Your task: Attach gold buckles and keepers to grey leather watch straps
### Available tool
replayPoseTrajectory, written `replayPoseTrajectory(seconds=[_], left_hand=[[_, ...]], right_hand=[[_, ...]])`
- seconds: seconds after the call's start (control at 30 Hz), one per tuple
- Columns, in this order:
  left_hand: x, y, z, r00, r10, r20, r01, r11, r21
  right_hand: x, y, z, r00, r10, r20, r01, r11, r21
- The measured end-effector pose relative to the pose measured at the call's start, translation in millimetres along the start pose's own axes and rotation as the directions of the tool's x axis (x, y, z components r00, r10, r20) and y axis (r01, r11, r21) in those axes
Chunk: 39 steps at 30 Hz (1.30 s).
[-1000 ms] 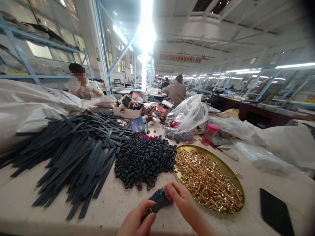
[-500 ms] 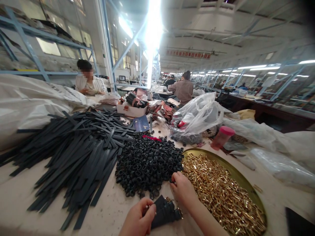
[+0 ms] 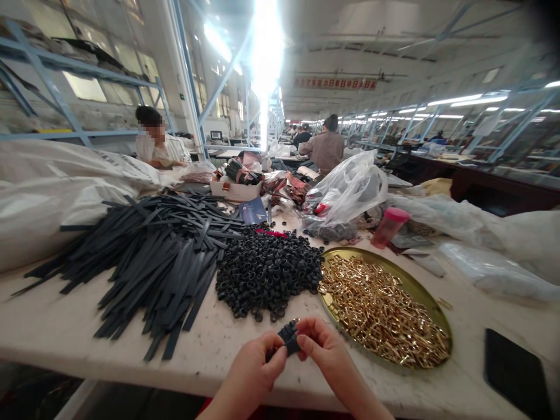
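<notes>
Short black straps [image 3: 289, 337] with loops around them and a bit of gold metal at the far end are held above the table's front edge. My left hand [image 3: 258, 364] is closed around their near end, thumb on top. My right hand [image 3: 321, 344] pinches at their right end; its fingertips hide any small loop there. Just beyond my hands lies a heap of small black loops [image 3: 269, 271]. To its right, a round gold-coloured tray [image 3: 409, 280] holds many gold metal buckles [image 3: 376, 303].
Long black strips [image 3: 153, 262] spread over the table's left side. A dark flat phone-like slab [image 3: 516, 370] lies at the right. Behind are a pink-lidded jar [image 3: 389, 227], a clear plastic bag [image 3: 350, 192] and a white box [image 3: 236, 189]. Other people sit farther back.
My right hand has moved from the edge of the loop heap to the straps in my left hand. The straps are now turned and gripped between both hands. The view has shifted slightly.
</notes>
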State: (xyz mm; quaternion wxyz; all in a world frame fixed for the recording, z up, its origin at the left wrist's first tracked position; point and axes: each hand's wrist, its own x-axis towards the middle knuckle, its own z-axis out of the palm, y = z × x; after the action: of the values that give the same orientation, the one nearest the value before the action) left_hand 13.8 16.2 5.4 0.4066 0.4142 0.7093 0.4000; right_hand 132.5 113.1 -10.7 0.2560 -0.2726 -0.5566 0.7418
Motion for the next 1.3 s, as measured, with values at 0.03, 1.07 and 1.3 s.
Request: replayPoseTrajectory(seconds=[0.03, 1.07, 1.3], left_hand=[[-4.3, 2.6, -0.8, 1.000, 0.006, 0.007, -0.006, 1.000, 0.007], [-23.9, -5.6, -15.5, 0.995, -0.075, 0.070, 0.081, 0.992, -0.099], [-17.3, -21.0, -8.6, 0.986, -0.077, 0.150, 0.123, 0.935, -0.334]], right_hand=[[-2.1, 0.8, 0.9, 0.999, 0.002, 0.036, -0.001, 1.000, -0.023], [-20.3, 38.0, 22.6, 0.956, 0.267, 0.124, -0.293, 0.899, 0.326], [-15.5, 35.7, 14.2, 0.975, -0.020, -0.220, -0.053, 0.946, -0.319]])
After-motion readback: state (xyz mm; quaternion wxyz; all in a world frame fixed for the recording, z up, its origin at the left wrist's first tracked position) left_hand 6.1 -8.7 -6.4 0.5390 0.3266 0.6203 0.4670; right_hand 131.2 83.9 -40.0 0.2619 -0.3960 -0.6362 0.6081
